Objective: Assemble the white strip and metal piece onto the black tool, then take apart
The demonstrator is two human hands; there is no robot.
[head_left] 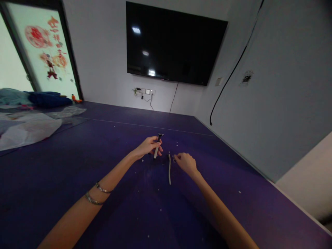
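My left hand (149,146) grips a razor (156,150) with a pale handle and a dark T-shaped head, the head pointing up and away from me. To its right, a slim, slightly curved pale handle (169,171) with a dark upper end lies on the purple surface (124,207). My right hand (186,162) is just right of that handle, fingertips pinched on a small dark-and-silver piece (174,158). This piece looks like a razor head, but it is too small to be sure.
Small white bits (239,192) are scattered over the surface. Clear plastic sheeting (31,128) and dark blue cloth (50,99) lie at the far left. A black cable (230,74) hangs along the right wall. A television (176,43) is on the back wall above sockets (147,92).
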